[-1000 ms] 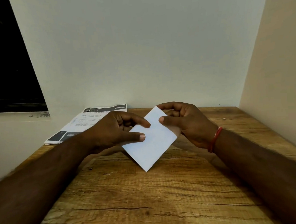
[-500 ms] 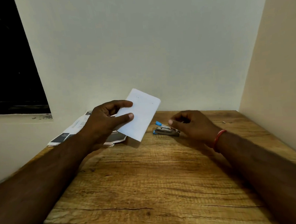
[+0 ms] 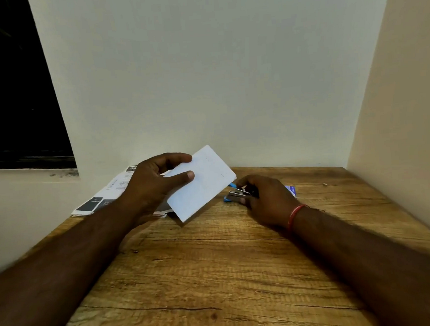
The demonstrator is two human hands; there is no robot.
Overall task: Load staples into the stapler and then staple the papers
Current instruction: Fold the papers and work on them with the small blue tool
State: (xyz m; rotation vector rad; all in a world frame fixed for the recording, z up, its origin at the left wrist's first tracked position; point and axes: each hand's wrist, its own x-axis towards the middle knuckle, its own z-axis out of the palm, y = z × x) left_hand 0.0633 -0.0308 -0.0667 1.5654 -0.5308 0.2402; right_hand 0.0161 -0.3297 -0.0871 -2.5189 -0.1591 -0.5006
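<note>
Since half a second ago the right hand (image 3: 267, 200) has slid further over the stapler (image 3: 236, 194), and its fingers now curl round the rear of it on the desk (image 3: 217, 277), while the left hand (image 3: 157, 184) goes on pinching the white papers (image 3: 205, 186) between thumb and fingers, tilted in the air just above and left of the stapler. The likely trouble is the overlap: the papers' lower corner hangs close to the stapler's blue nose, so a hurried lift could knock or crease the sheets, and a one-handed pinch may let them fan out of line. Whether the stapler holds staples cannot be told; a small bluish box (image 3: 291, 190) lies just behind the right hand. Printed sheets (image 3: 102, 198) lie at the far left edge, walls close in behind and to the right, and the near desk offers open room.
</note>
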